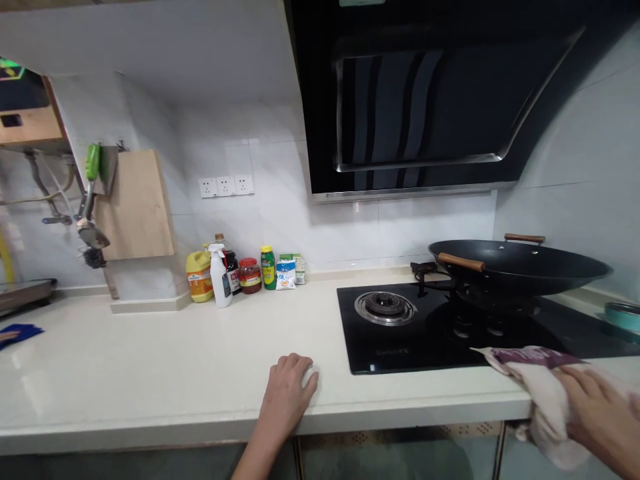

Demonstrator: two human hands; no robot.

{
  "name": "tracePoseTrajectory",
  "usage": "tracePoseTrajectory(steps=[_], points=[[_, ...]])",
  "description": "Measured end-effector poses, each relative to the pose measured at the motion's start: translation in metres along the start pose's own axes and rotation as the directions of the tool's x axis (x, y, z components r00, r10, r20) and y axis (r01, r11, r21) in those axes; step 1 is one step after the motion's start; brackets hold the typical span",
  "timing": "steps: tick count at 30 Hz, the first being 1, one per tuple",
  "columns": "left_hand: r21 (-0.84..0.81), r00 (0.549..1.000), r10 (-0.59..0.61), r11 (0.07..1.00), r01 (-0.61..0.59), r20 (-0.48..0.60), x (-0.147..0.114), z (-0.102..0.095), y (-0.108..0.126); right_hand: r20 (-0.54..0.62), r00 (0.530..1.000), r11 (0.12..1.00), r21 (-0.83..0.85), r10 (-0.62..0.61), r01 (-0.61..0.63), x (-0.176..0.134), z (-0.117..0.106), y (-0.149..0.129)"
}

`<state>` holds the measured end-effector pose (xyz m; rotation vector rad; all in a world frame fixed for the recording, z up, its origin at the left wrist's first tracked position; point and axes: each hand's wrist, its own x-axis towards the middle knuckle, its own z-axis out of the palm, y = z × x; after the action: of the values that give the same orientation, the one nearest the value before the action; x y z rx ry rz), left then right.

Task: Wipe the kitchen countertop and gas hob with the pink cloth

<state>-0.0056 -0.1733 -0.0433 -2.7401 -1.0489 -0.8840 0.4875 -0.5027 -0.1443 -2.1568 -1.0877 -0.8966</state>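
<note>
My left hand (289, 390) rests on the white countertop (200, 373) near its front edge. Its thumb stands apart from the bent fingers, and nothing is in it. At the lower right, my right hand (593, 403) presses on a cream and purple cloth (535, 360). Part of this cloth lies on the front edge of the black gas stove (400, 357), and the rest hangs over the counter's edge. The fingertips of that hand are partly hidden in the folds.
A black wok (525, 267) with wooden handles sits on the right burner, below the range hood (400, 107). A white spray bottle (220, 277) and several condiment containers line the wall. At the far left, a person's hand (7, 337) touches a blue cloth (25, 331).
</note>
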Motion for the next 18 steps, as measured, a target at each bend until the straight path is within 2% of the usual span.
tracePoseTrajectory(steps=[2, 7, 9, 12, 14, 16, 18], points=[[0.011, 1.0, 0.003, 1.0, -0.003, 0.003, 0.0, -0.001, 0.002, 0.116, 0.991, 0.994, -0.071, -0.071, 0.08, -0.007, 0.006, -0.036], [-0.002, 1.0, -0.012, 1.0, 0.012, 0.01, 0.0, -0.003, 0.004, 0.207, 0.951, 0.959, -0.122, -0.228, 0.256, -0.024, 0.033, -0.162], [-0.007, 1.0, -0.019, 1.0, 0.019, 0.005, 0.0, -0.003, 0.004, 0.161, 0.94, 0.946, -0.08, -0.3, 0.315, -0.031, 0.045, -0.223], [-0.03, 1.0, -0.022, 0.999, 0.022, -0.005, -0.002, -0.002, 0.002, -0.029, 0.944, 0.944, -0.016, -0.329, 0.328, -0.041, 0.056, -0.315], [-0.081, 1.0, -0.016, 0.997, 0.015, -0.016, -0.004, -0.002, -0.001, -0.087, 0.914, 0.918, -0.038, -0.396, 0.394, -0.045, 0.059, -0.367], [-0.166, 0.999, -0.001, 0.986, -0.004, -0.033, -0.007, -0.003, -0.006, -0.103, 0.873, 0.878, -0.106, -0.477, 0.467, -0.047, 0.058, -0.406], [-0.252, 0.999, -0.005, 0.968, -0.007, -0.044, -0.008, -0.005, -0.01, -0.089, 0.849, 0.851, -0.129, -0.521, 0.509, -0.047, 0.056, -0.426]])
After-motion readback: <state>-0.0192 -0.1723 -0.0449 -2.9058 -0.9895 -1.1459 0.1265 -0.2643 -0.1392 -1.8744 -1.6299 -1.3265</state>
